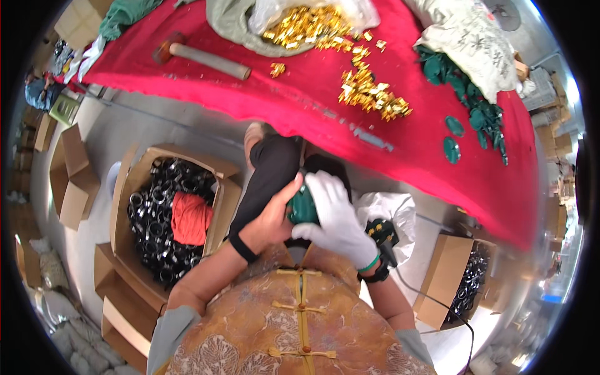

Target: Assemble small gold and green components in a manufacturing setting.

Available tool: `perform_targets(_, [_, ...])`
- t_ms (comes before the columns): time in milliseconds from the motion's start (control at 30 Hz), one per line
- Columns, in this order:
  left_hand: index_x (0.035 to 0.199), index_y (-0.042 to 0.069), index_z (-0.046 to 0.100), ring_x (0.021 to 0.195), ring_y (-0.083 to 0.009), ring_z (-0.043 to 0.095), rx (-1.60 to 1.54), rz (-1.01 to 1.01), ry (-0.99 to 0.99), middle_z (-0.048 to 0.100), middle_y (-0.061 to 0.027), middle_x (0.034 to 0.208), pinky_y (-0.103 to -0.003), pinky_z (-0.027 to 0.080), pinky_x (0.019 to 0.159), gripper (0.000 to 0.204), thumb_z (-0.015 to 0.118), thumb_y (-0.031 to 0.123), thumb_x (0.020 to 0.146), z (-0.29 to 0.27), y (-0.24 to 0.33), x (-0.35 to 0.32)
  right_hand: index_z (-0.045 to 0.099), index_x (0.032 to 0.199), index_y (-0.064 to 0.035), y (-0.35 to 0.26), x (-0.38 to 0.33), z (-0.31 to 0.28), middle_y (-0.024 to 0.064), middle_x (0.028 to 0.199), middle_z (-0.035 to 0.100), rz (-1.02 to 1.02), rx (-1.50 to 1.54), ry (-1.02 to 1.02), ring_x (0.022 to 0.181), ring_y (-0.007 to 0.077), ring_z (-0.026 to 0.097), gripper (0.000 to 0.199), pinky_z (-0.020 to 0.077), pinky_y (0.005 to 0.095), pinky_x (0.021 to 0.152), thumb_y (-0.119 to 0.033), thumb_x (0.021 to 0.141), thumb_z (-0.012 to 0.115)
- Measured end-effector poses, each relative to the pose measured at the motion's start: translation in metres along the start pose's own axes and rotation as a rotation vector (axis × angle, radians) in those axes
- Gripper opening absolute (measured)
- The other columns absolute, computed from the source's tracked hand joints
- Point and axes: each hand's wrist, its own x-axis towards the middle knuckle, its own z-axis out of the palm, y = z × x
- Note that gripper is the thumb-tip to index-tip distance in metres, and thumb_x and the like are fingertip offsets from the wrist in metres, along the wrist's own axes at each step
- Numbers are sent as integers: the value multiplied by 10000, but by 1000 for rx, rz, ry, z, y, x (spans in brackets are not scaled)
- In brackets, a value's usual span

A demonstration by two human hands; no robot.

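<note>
Two hands on it, and it's a close, snug hold! My bare left hand [274, 219] hugs the left side of a green piece [302, 206], while my white-gloved right hand [340, 219] wraps over from the right, thumb tucked along the near side. Barely any gap between the hands, so much of the piece is covered, and I can't tell whether it's one part or several together. It's up over my lap, just off the near edge of the red-covered table [437, 169].

I'd call this the hand-working step: pressing, fitting or squaring up the green work, though which of those I can't swear to. Out on the right of the table lie loose green discs [452, 150], a matching colour for what I'm gripping. Gold pieces [369, 94] spill across the far middle; the mallet [209, 60] lies at far left, out of play. Down on my left, a carton [223, 203] of black rings [150, 231] with an orange cloth [190, 219] on top.

Next move, as I judge it: left hand steady as a backstop, gloved fingers bearing down evenly, and careful there, because that shiny green surface could slip or twist if one side lets go early.
</note>
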Motion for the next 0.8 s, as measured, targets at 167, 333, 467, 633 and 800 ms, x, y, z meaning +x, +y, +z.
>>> perform_targets(167, [1330,66,600,1080,-249,697,180,31,-7,704,-89,1203,-434,580,923,443,707,307,973,-6,33,-12,419,1437,84,-4,21,1,261,1410,490,-104,-19,-1,1360,476,422,995,328,557,1154,-472,727,840])
perform_targets(333, [1344,99,565,1086,-253,672,279,194,-196,658,-122,1195,-406,594,811,469,718,317,958,-10,79,-28,404,1484,40,4,22,0,273,1424,504,21,276,135,1301,437,512,888,433,467,1092,-250,786,870])
perform_targets(467, [1370,82,538,1113,-302,628,169,311,-166,617,-159,1223,-495,590,936,572,737,378,923,-34,87,-38,625,1215,7,23,4,35,185,1079,673,103,369,52,991,342,674,434,539,418,875,-137,841,792])
perform_targets(633, [1335,98,561,1168,-322,629,61,317,-291,623,-152,1242,-540,543,1020,505,743,341,932,-48,52,25,665,1165,-14,8,-23,70,186,946,677,69,411,-295,890,363,679,376,550,435,784,-233,870,745])
perform_targets(800, [1261,120,572,1169,-302,627,158,270,-276,629,-123,1216,-427,558,875,415,686,398,975,-52,28,57,677,1199,-33,3,-32,81,186,974,680,148,514,-397,895,371,675,388,548,427,814,-207,861,749])
